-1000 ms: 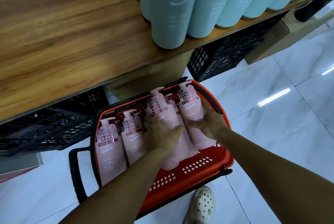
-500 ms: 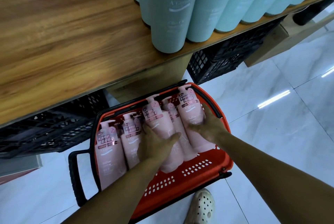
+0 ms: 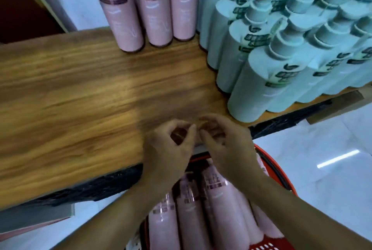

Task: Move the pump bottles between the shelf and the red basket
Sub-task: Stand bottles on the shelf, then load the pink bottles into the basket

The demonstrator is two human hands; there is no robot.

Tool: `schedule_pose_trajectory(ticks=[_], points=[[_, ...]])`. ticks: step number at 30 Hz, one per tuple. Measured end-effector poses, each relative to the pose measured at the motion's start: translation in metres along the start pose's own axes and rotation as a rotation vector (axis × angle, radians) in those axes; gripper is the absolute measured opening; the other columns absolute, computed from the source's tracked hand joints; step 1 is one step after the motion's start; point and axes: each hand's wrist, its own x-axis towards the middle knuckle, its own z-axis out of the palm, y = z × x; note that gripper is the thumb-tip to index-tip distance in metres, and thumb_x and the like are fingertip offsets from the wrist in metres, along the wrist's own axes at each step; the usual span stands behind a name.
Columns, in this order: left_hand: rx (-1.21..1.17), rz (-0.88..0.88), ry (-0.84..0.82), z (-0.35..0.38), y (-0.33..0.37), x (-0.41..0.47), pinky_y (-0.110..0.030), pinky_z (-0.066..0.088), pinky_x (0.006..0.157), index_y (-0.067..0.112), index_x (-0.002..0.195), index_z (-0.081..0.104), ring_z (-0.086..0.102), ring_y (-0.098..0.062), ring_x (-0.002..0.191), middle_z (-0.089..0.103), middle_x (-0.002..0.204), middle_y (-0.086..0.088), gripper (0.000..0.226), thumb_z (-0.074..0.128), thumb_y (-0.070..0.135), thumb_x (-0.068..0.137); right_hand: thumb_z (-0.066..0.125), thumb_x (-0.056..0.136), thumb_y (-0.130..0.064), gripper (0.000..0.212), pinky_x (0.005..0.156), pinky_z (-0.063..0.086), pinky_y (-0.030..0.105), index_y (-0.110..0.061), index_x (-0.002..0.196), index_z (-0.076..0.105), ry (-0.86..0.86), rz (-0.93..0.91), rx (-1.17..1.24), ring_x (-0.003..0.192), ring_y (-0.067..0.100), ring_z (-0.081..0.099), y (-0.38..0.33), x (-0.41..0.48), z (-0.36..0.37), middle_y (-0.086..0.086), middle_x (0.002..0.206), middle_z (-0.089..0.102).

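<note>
Wooden shelf [image 3: 80,88] has bare space by the mint bottles [image 3: 261,80]; pink pump bottles [image 3: 191,219] lie in the red basket [image 3: 267,245] below, left hand [image 3: 167,149] and right hand [image 3: 227,145] hover curled, apparently empty, so grip bodies, not pumps, and stand them upright.

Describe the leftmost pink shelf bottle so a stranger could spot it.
On the brown wooden shelf, left of the pale teal pump bottles, stands a row of pink plastic pump bottles. The leftmost pink bottle has only bare wood on its left.
</note>
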Motion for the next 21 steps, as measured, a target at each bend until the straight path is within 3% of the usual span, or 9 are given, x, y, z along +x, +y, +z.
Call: schedule_pose_trajectory(ticks=[3,5,8,11,13,15,17,19,21], points=[[0.027,-0.064,0.067,-0.025,-0.009,0.064,-0.011,0.045,0.056,0.031,0.084,0.069,0.062,0.01,0.066,0.064,0.07,0.021,0.006,0.074,0.03,0.087,0.071,0.093,-0.017,0.02,0.075,0.054,0.019,-0.027,0.11,0.074,-0.017,0.036,0.023,0.083,-0.002,0.065,-0.028,0.056,0.021,-0.021,0.091,0.07],[0.038,-0.118,0.162,-0.043,-0.015,0.113,-0.018,0.046,0.064,0.024,0.1,0.07,0.06,0.003,0.066,0.062,0.073,0.017,0.016,0.074,0.028,0.086,0.068,0.095,-0.015,0.023,0.074,0.054,0.018,-0.028,0.114,0.071,-0.027,0.102,0.05,0.087,-0.003,0.064,-0.045,0.095,0.037,-0.019,0.095,0.068],[0.034,-0.203,0.258,-0.07,-0.022,0.187,-0.031,0.05,0.089,0.015,0.129,0.058,0.064,-0.018,0.099,0.067,0.105,0.0,0.055,0.078,0.035,0.082,0.069,0.09,-0.01,0.032,0.089,0.057,0.029,-0.019,0.12,0.07,0.029,0.145,0.09,0.093,0.006,0.066,-0.071,0.147,0.057,-0.013,0.1,0.068],[0.095,-0.261,0.214,-0.089,-0.031,0.246,-0.039,0.043,0.107,0.015,0.146,0.038,0.051,-0.028,0.128,0.053,0.141,-0.009,0.088,0.082,0.042,0.075,0.07,0.089,-0.013,0.039,0.091,0.047,0.02,-0.015,0.127,0.067,0.067,0.12,0.073,0.103,0.013,0.064,-0.094,0.191,0.074,-0.006,0.106,0.066],[0.107,-0.213,0.173,-0.094,-0.038,0.275,-0.04,0.04,0.111,0.015,0.151,0.03,0.045,-0.028,0.135,0.046,0.148,-0.009,0.102,0.087,0.038,0.069,0.074,0.089,-0.02,0.042,0.097,0.05,0.026,-0.015,0.13,0.065,0.078,0.142,0.1,0.107,0.016,0.065,-0.108,0.216,0.087,-0.003,0.112,0.068],[0.051,-0.134,0.14,-0.093,-0.045,0.292,-0.042,0.043,0.109,0.017,0.149,0.031,0.048,-0.026,0.133,0.049,0.145,-0.008,0.107,0.09,0.038,0.063,0.076,0.086,-0.016,0.048,0.095,0.056,0.034,-0.013,0.133,0.065,0.073,0.146,0.152,0.104,0.011,0.067,-0.118,0.233,0.101,0.0,0.116,0.069],[-0.003,-0.085,0.132,-0.09,-0.054,0.303,-0.041,0.046,0.107,0.02,0.147,0.034,0.051,-0.024,0.129,0.052,0.143,-0.005,0.106,0.09,0.039,0.059,0.075,0.084,-0.01,0.053,0.086,0.06,0.031,-0.01,0.135,0.063,0.083,0.113,0.196,0.095,0.002,0.068,-0.128,0.243,0.115,0.002,0.114,0.069],[-0.065,-0.051,0.14,-0.087,-0.065,0.308,-0.025,0.05,0.094,0.024,0.144,0.039,0.054,-0.017,0.123,0.056,0.137,0.002,0.1,0.09,0.039,0.059,0.074,0.082,-0.008,0.054,0.092,0.058,0.04,-0.01,0.134,0.061,0.098,0.071,0.192,0.105,0.014,0.068,-0.134,0.25,0.124,0.005,0.118,0.07],[-0.079,-0.029,0.165,-0.084,-0.077,0.313,-0.008,0.044,0.076,0.025,0.136,0.049,0.059,-0.012,0.112,0.063,0.125,0.006,0.082,0.088,0.038,0.065,0.077,0.079,-0.01,0.061,0.095,0.057,0.047,-0.011,0.137,0.057,0.087,0.055,0.206,0.114,0.024,0.065,-0.138,0.256,0.131,0.008,0.124,0.068]])
